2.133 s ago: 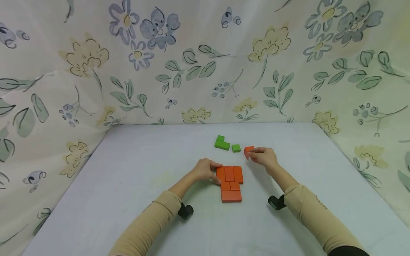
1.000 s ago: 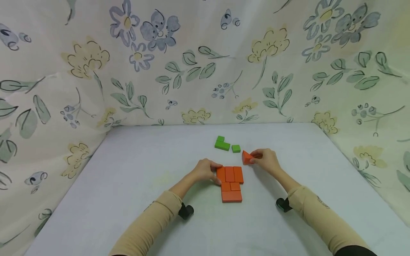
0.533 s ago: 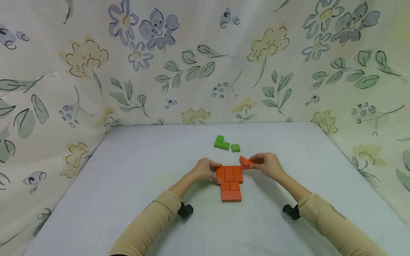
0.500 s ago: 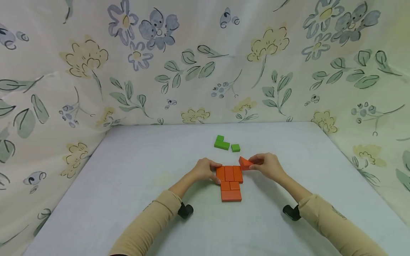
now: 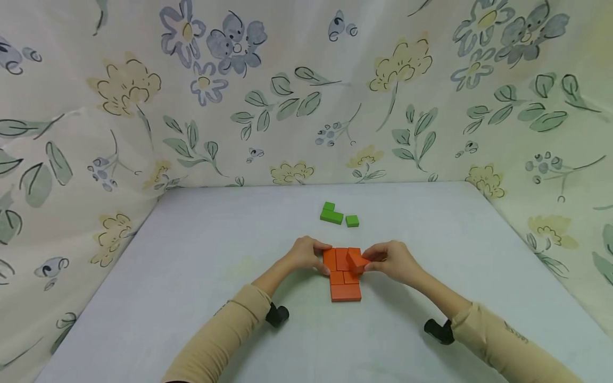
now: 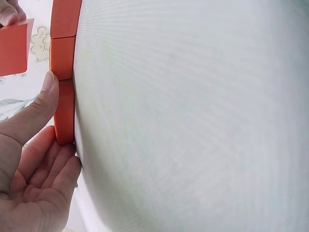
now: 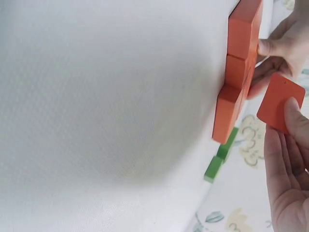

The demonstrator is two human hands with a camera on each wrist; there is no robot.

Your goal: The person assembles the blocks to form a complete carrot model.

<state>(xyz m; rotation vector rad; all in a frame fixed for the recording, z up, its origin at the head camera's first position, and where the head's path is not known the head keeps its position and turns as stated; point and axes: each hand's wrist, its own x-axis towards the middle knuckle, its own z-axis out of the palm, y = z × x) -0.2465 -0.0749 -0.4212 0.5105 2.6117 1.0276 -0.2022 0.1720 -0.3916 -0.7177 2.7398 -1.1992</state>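
In the head view, orange wooden blocks lie flat together: a row of three upright rectangles, among them the left one [image 5: 329,257] and the middle one [image 5: 342,258], two small blocks below, and a wide block [image 5: 346,292] nearest me. My left hand [image 5: 304,253] grips the left block of the row, thumb at its near side and fingers round its far end. My right hand [image 5: 395,260] pinches an orange triangular block [image 5: 355,259] between thumb and fingertips. It is raised over the right block of the row and partly covers it; the right wrist view shows its flat face [image 7: 277,104].
Beyond the orange blocks lie a long green block [image 5: 331,217] with a small green block [image 5: 329,206] behind it, and a separate small green block [image 5: 352,221] to their right. All rest on a white table [image 5: 230,319] backed by a floral cloth [image 5: 297,64].
My right hand has carried the triangular block from beside the green blocks toward me and left, over the orange row, turning it on the way. My left hand has stayed in place.
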